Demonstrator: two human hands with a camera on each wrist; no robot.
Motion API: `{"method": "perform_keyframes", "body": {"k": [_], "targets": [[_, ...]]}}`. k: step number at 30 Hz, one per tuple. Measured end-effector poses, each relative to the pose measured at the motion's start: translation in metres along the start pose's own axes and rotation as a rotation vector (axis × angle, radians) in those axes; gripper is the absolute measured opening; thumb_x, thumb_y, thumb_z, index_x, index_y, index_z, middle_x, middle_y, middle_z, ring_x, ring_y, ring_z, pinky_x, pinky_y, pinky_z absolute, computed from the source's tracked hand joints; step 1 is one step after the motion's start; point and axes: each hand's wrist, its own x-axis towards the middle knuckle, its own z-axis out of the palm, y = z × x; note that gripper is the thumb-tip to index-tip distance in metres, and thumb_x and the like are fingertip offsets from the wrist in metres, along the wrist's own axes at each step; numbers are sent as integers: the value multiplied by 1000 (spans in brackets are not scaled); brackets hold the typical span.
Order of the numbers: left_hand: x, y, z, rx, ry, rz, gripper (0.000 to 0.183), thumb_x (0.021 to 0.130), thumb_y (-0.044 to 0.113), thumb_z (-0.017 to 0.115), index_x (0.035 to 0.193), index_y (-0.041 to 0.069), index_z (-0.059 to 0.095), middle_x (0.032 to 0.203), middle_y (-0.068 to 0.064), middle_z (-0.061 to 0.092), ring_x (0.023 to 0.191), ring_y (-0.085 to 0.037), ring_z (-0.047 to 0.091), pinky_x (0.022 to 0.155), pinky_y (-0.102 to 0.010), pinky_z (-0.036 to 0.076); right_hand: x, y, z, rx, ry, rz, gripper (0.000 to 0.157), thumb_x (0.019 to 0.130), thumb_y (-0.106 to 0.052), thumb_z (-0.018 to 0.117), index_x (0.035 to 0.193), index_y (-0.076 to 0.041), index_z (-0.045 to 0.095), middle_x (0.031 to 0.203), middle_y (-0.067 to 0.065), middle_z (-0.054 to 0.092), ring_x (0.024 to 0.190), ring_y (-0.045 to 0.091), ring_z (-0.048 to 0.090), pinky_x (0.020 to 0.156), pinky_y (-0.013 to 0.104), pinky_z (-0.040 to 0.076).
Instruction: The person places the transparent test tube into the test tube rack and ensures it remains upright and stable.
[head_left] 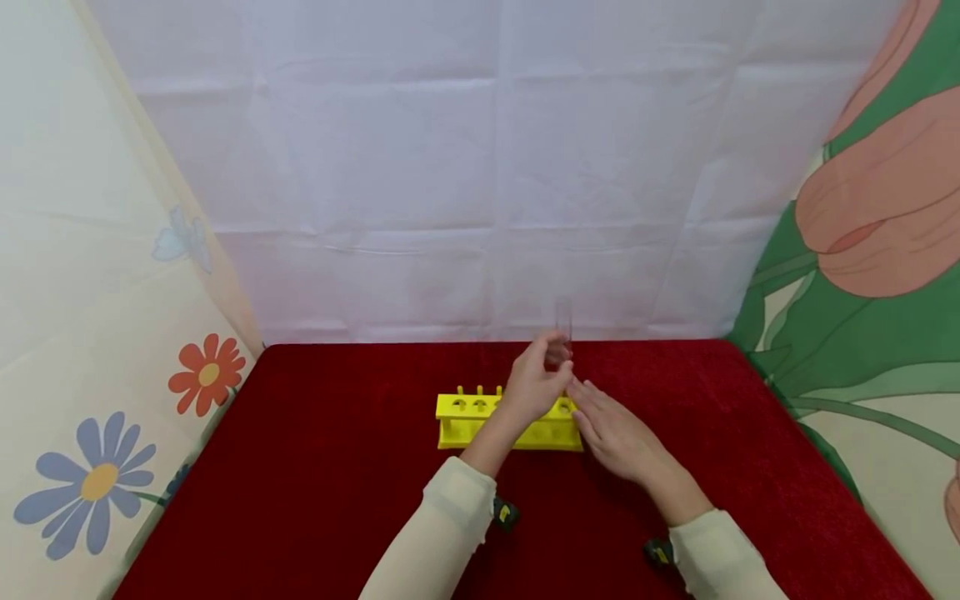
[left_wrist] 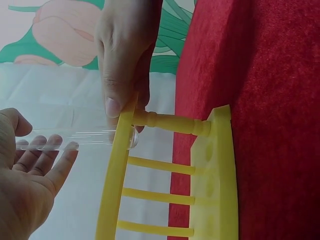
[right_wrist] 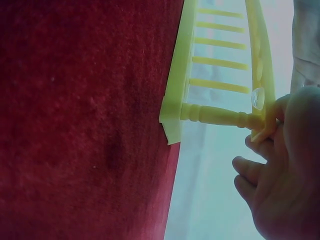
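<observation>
1. One clear tube [left_wrist: 95, 138]: rounded end through the end hole of the yellow rack [head_left: 474, 412], short of its base.
2. Left hand [head_left: 534, 388]: thumb and curled fingers hold the tube.
3. Right hand [head_left: 618, 433]: pinching the rack's end.
4. Rack stands on red cloth [head_left: 315, 467]; white sheet [head_left: 450, 167] behind.

No words, numbers or brand names can be read in any view. The closest to a label is a small yellow mark [head_left: 504, 514] on the black gadget [head_left: 512, 522] beside the left cuff [head_left: 462, 492], too small to make out; another black gadget [head_left: 656, 550] by the right cuff [head_left: 703, 533] bears a yellow patch [head_left: 663, 552], equally unreadable. The rack [left_wrist: 160, 196] and tube [left_wrist: 95, 137] show no legible lettering.
</observation>
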Motion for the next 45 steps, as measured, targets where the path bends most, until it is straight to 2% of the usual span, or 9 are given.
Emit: {"method": "perform_keyframes", "body": {"k": [10,24,31,38,45], "targets": [[-3,-3,2,11,-42,-27,38,99,10,62,136,6,54,118,-4,64,106,-7,59,88,-18,54,0,2,3,-17,18,-21,47,108,-15,45,149,7,41,155,23,41,143,43,38,117,56,32],[-4,-6,0,61,-87,2,39,100,8,61,137,3,53,123,-14,64,109,-9,60,90,-18,53,1,2,1,-9,-2,-7,48,108,-16,43,151,6,40,156,24,40,143,45,38,116,58,32],[-6,-5,-1,82,-109,6,38,98,10,62,135,6,53,121,-6,63,110,-8,59,90,-16,52,1,2,-1,-25,14,-28,46,107,-13,45,148,9,43,152,26,44,140,46,41,114,59,35],[-9,-6,-1,107,-129,32,38,98,9,62,135,5,53,120,-6,63,110,-9,59,90,-15,52,1,2,-2,-27,1,-14,46,107,-14,46,147,10,43,152,27,44,141,45,40,114,59,35],[-11,-9,2,132,-150,6,36,98,9,62,133,6,54,122,-5,62,110,-9,59,92,-16,52,0,2,-1,-24,-1,-12,46,107,-16,46,146,9,45,151,27,46,141,45,41,114,58,36]]}}
